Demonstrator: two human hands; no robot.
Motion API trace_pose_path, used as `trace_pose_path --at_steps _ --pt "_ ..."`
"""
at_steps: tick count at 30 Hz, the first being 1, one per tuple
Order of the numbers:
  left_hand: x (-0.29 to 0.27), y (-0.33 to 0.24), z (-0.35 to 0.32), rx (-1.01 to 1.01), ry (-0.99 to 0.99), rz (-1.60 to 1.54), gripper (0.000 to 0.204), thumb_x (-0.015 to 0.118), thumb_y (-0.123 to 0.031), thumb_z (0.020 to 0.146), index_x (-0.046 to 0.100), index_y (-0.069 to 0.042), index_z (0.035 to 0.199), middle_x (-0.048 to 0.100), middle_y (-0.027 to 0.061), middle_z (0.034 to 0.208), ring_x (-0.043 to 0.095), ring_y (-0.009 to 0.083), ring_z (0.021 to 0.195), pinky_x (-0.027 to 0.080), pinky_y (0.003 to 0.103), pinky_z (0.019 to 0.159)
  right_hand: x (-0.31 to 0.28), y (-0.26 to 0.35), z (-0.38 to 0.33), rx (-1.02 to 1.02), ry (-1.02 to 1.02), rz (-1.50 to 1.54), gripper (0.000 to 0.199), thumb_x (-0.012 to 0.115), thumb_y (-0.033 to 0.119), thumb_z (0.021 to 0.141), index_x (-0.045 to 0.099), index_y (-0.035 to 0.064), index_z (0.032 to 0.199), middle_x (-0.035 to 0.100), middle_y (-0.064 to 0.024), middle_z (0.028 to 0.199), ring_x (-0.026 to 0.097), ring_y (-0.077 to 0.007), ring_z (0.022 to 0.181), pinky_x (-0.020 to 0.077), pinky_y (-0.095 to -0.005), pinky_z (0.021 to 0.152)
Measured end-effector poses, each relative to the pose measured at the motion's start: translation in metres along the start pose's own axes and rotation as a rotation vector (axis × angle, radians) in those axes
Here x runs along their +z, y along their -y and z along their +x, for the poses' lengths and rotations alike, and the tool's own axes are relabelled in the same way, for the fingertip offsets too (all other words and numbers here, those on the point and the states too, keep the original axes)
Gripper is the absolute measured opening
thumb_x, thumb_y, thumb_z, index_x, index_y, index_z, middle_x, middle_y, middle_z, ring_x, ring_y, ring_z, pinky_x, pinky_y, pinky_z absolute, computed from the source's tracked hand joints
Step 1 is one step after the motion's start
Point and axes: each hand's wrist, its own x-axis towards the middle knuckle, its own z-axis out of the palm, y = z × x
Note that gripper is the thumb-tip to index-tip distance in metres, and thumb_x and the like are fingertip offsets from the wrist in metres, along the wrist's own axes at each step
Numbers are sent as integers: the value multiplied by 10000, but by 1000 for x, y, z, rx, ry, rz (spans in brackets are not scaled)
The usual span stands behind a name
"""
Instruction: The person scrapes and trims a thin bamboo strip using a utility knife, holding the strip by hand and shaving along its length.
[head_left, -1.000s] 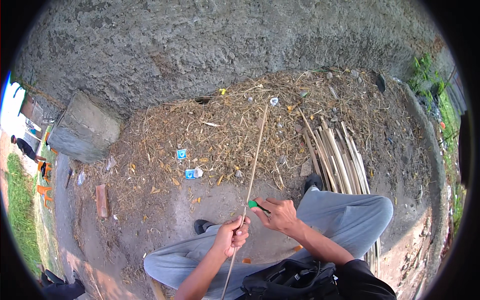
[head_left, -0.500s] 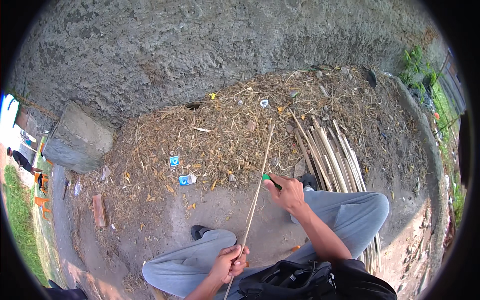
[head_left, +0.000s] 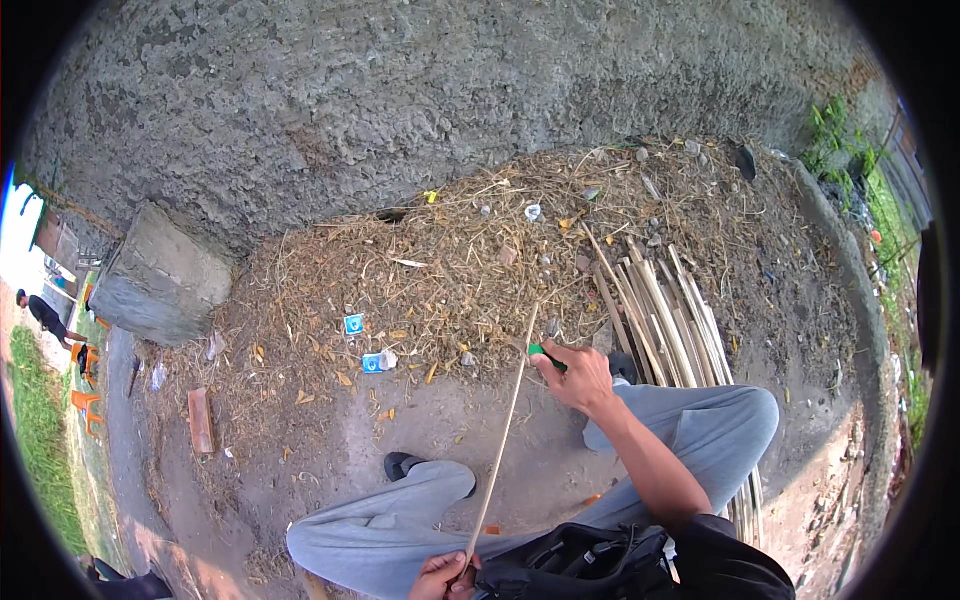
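Observation:
A thin pale strip, bamboo by its look, slants up and away from my lap, with its far end over the dry litter. My left hand grips its near end, low by the black bag at my waist. My right hand is closed around the green handle of a knife. The blade lies against or just beside the strip near its far end; contact is hard to make out. Bent before me are my grey-trousered legs.
A bundle of split bamboo strips lies on the right, running under my right leg. Ahead rises a rough grey wall. Blue packets, a brick and a concrete block are on the left. Far left, a person stands near orange chairs.
My left hand has drawn back toward my lap, pulling the strip nearer along the knife. My right hand stays almost in place.

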Motion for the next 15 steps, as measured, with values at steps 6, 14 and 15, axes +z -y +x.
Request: trace_pose_path --at_steps 6,14,15 --pt "-12 -2 -23 -52 -78 16 284 512 -302 1016 608 -49 928 407 -28 549 314 68 376 228 222 317 11 -1 -2 -97 -18 35 326 614 440 918 732 174 1065 694 -110 712 675 -317 614 523 -440 545" --pt "-13 4 -49 -109 -140 39 289 480 -306 1027 579 -63 906 375 -41 548 293 59 381 222 218 312 16 -10 1 -57 -5 -85 326 600 447 924 710 173 1061 694 -108 715 666 -331 611 522 -461 540" --pt "-16 5 -44 -106 -115 22 290 477 -306 1027 582 -62 910 373 -41 546 295 60 380 224 219 310 16 -9 3 -41 -1 -77 324 601 444 923 706 176 1071 698 -108 729 667 -339 618 525 -465 543"
